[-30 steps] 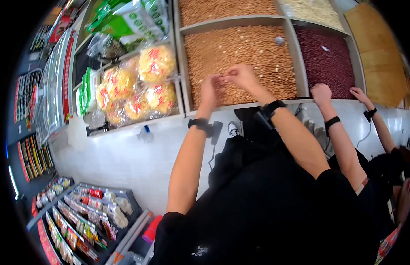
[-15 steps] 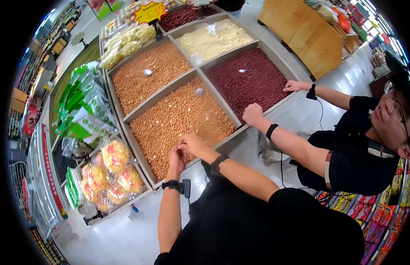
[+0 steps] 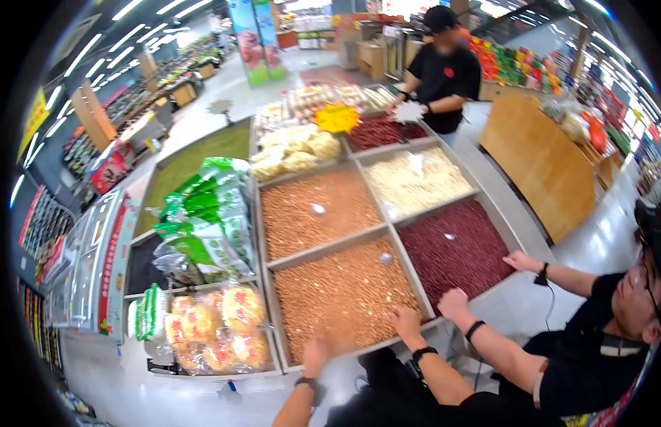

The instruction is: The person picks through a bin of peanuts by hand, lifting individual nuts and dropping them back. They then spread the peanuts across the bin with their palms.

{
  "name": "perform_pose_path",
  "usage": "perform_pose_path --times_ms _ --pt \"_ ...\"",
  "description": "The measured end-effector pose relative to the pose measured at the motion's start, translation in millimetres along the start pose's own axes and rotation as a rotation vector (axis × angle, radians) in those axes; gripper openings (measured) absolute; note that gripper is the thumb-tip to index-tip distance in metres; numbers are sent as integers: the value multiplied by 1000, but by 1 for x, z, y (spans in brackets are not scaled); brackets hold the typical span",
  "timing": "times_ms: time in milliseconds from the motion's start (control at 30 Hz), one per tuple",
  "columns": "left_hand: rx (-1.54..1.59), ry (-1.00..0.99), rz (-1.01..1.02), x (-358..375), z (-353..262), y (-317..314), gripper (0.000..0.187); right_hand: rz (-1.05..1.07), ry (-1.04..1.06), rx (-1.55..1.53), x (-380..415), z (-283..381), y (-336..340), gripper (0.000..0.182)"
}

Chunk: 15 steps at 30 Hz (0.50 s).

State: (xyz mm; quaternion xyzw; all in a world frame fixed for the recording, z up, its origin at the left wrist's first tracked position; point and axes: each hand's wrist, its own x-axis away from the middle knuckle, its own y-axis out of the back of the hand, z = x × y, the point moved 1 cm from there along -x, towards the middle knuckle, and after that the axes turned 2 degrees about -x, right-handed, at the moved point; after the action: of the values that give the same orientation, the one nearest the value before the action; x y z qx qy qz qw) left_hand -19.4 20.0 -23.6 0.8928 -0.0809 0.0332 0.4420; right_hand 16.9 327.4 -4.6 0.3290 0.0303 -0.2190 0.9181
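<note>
My left hand (image 3: 317, 356) is at the front left edge of a bin of light brown peanuts or beans (image 3: 330, 299); motion smears its fingers. Over the same bin's front right part, my right hand (image 3: 406, 324) has its fingers drawn together, and whatever they hold is too small to make out. A small shiny object (image 3: 385, 258) lies on the light brown contents near the back. Grey dividers separate this bin from a similar brown one (image 3: 316, 213) behind and dark red beans (image 3: 455, 249) to the right.
A co-worker (image 3: 629, 299) on the right has both hands at the red bean bin. Another person (image 3: 444, 71) stands behind the display. Bagged round noodles (image 3: 220, 327) and green-white bags (image 3: 209, 213) lie on the left. Pale yellow goods (image 3: 416, 178) fill a rear bin.
The view has tilted up and shows more of the shop. My hands, close together before, are now apart, the left at the bin's front left and the right farther right.
</note>
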Motion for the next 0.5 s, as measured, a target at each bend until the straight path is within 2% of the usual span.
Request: perform_pose_path --times_ms 33,67,133,200,267,300,367,467,500 --pt "-116 59 28 6 -15 7 40 84 -59 129 -1 -7 -4 19" --pt "-141 2 38 7 -29 14 43 103 -66 135 -3 0 -3 17" --pt "-152 -62 57 12 -41 23 48 69 -61 121 -3 7 -1 16" --pt "-133 -39 27 12 -50 30 48 80 -156 125 -1 10 1 14" --pt "-104 -18 16 15 -55 32 47 38 -126 147 0 7 -4 16" --pt "-97 -30 0 15 -57 34 47 3 -92 165 0 3 -6 17" --pt "-80 -34 -10 14 -58 32 47 65 -77 186 2 -6 -4 20" --pt "-210 35 47 10 -41 20 47 94 -77 226 -3 5 -4 17" --pt "-214 37 49 9 -35 16 47 136 -135 239 -4 8 -2 19"
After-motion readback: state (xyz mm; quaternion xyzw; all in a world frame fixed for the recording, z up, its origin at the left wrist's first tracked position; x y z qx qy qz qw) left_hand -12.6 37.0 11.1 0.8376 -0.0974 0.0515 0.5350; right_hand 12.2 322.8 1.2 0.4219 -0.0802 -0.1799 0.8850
